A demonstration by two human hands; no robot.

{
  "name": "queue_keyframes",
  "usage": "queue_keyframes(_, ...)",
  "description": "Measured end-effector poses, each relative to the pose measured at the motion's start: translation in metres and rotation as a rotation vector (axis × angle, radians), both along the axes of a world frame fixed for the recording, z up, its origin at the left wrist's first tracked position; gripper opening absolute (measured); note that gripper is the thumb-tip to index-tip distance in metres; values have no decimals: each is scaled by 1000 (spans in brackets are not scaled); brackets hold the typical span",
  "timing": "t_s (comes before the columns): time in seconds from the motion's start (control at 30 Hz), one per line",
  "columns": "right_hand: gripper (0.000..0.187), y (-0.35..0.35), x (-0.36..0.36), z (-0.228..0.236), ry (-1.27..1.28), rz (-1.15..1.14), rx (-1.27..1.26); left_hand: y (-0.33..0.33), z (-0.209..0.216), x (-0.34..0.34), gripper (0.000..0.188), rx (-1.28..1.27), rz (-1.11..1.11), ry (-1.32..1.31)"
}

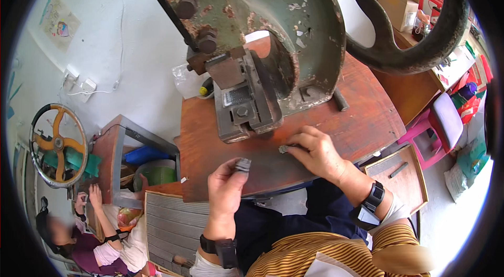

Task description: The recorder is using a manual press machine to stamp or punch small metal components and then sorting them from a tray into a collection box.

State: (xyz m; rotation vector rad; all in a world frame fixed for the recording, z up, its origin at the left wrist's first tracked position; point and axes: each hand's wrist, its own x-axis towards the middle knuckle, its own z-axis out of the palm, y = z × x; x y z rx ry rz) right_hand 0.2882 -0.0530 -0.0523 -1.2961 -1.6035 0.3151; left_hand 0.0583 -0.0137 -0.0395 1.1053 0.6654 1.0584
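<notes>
My left hand (226, 187) is closed, pinching a small bundle of dark grey metal pieces (242, 164) between thumb and fingers, just over the table's front edge. To its right, my right hand (321, 155) pinches a small grey metal piece (283, 148) above the wooden tabletop (357, 125). Their exact kind is too small to tell. Beyond both hands stands an old hand press (310, 30) with chipped green paint. At its foot sits a dark metal die block (242, 111), under the ram (227, 71). Neither hand touches the press.
A tray of long grey strips (176, 230) lies by my left forearm. Right of my right arm, a shallow wooden tray (412, 185) holds one strip. The press's heavy handwheel (404, 56) hangs at upper right. A pink stool (443, 122) stands right; another person (100, 245) works lower left.
</notes>
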Motion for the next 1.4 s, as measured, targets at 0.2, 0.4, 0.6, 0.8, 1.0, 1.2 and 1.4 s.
queue_keyframes(0.2,36,-10,-24,2,-247,135,97,4,-16,19,52,1054,202,963)
queue_keyframes(0.4,30,-10,-32,4,-331,40,118,6,-19,15,53,882,204,801)
queue_keyframes(0.6,19,10,-33,-2,-98,141,117,11,-19,11,52,882,203,818)
queue_keyframes(0.8,13,8,-31,-2,-155,64,107,5,-10,8,45,605,186,628)
queue_keyframes(1.0,11,3,-23,6,57,140,16,12,-10,-5,64,-240,-254,-428)
queue_keyframes(1.2,14,5,-29,31,166,294,-14,12,-5,-4,65,-199,-215,-287)
queue_keyframes(1.4,16,8,-29,9,34,286,-7,14,-9,9,52,859,110,805)
